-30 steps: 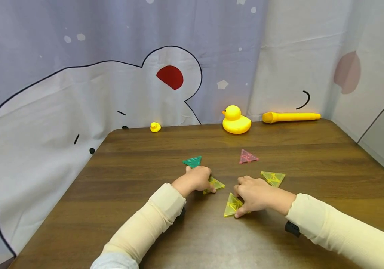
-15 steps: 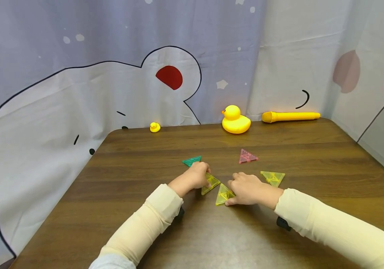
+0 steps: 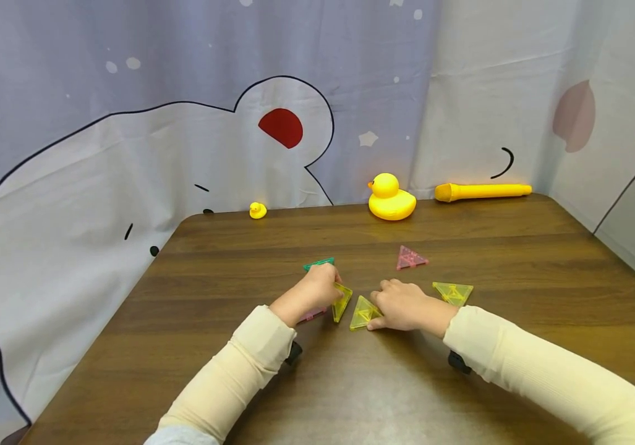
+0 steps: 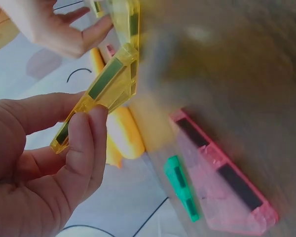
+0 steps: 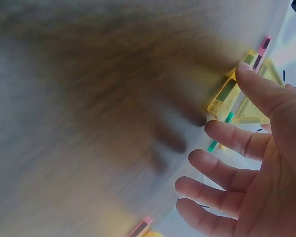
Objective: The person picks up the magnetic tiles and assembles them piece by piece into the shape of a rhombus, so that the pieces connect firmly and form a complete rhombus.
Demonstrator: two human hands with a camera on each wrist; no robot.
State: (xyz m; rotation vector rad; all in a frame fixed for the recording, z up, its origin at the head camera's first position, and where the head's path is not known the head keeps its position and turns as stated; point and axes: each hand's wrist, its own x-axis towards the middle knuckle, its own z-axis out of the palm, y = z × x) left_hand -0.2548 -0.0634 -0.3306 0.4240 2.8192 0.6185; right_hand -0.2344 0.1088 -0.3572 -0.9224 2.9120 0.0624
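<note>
Left grip (image 3: 319,288): narrow, pinching a yellow triangle (image 3: 342,304) | right grip (image 3: 403,305): spread wide, touching another yellow triangle (image 3: 363,314)

Change over one second: both grips displaced toward the person's left.
The left grip (image 3: 318,287) has drawn left, its yellow triangle (image 3: 342,304) now more steeply tilted; the right grip (image 3: 400,306) has brought a second yellow triangle (image 3: 364,314) leftward and farther from the person. A pink piece (image 3: 312,315) has come into view beside the left grip; the green triangle (image 3: 317,264) is more covered.
</note>
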